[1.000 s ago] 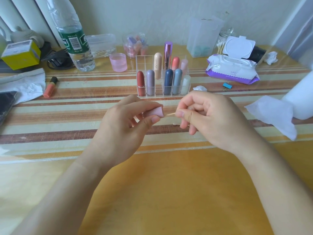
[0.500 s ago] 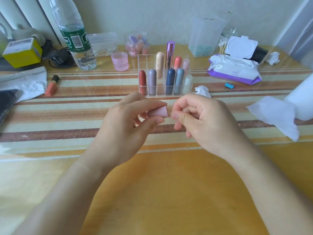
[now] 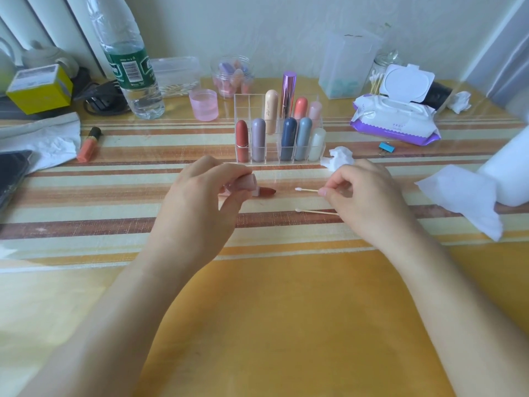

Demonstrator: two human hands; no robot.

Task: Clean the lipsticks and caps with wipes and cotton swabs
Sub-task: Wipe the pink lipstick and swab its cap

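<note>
My left hand (image 3: pixel 200 202) grips a small pink cap (image 3: pixel 242 181) just above the striped tablecloth. Right below the cap an uncapped lipstick (image 3: pixel 264 191) points its red-brown tip to the right; I cannot tell whether my fingers hold it too. My right hand (image 3: pixel 363 202) pinches a cotton swab (image 3: pixel 306 190) by its wooden stick, white tip aimed left at the lipstick, a small gap between them. A second cotton swab (image 3: pixel 315 212) lies on the cloth under my right hand.
A clear organizer (image 3: pixel 279 159) with several capped lipsticks stands behind my hands. A crumpled wipe (image 3: pixel 337 159), an open wipe pack (image 3: pixel 395 121), a paper roll (image 3: pixel 509 173), a water bottle (image 3: pixel 128 67), a pink cup (image 3: pixel 203 105) and an orange lip tube (image 3: pixel 88 144) surround them.
My hands have drawn apart. The swab has come out of the cap and my right hand has moved right. The uncapped lipstick and a second swab are now visible on the cloth.
</note>
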